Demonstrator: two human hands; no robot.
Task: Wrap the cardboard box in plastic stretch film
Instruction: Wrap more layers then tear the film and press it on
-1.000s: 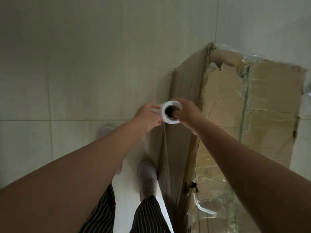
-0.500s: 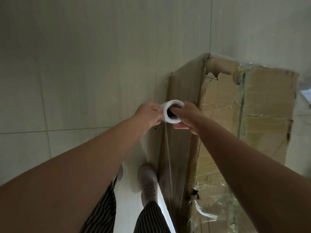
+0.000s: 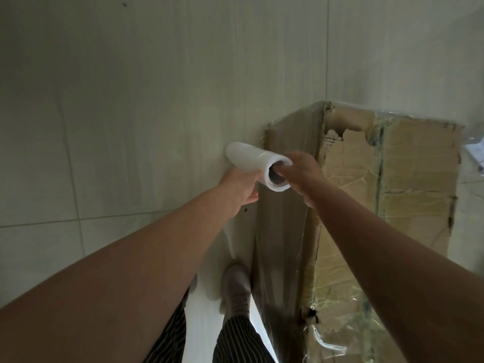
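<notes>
Roll of stretch film (image 3: 251,163): white, held near the middle of the view. Its open core end is turned toward 4 o'clock and its far end toward 10 o'clock.

Left hand (image 3: 241,184): placed under the roll at its 7 o'clock side. The roll's body is gripped from below, with the fingers hidden behind it.

Right hand (image 3: 301,174): set at the roll's 4 o'clock end. Its fingers are curled into the open core and the rim is held.

Film sheet (image 3: 277,244): clear, drawn from the roll toward 6 o'clock and laid along the left face of the box.

Cardboard box (image 3: 419,184): brown and worn, stood on the floor at 3 o'clock of the roll. The outer paper of its top face is torn away near 12 o'clock. Glossy clear film is seen over its faces, and loose wrinkled film is gathered at its 6 o'clock end.

Shoe (image 3: 237,286): pale, found at 6 o'clock of the roll, just beside the film-covered face.

Striped trousers (image 3: 235,339): dark with fine light stripes, seen at the bottom edge.

Tiled floor (image 3: 131,100): pale, crossed by thin joint lines, spread from 9 to 12 o'clock.
</notes>
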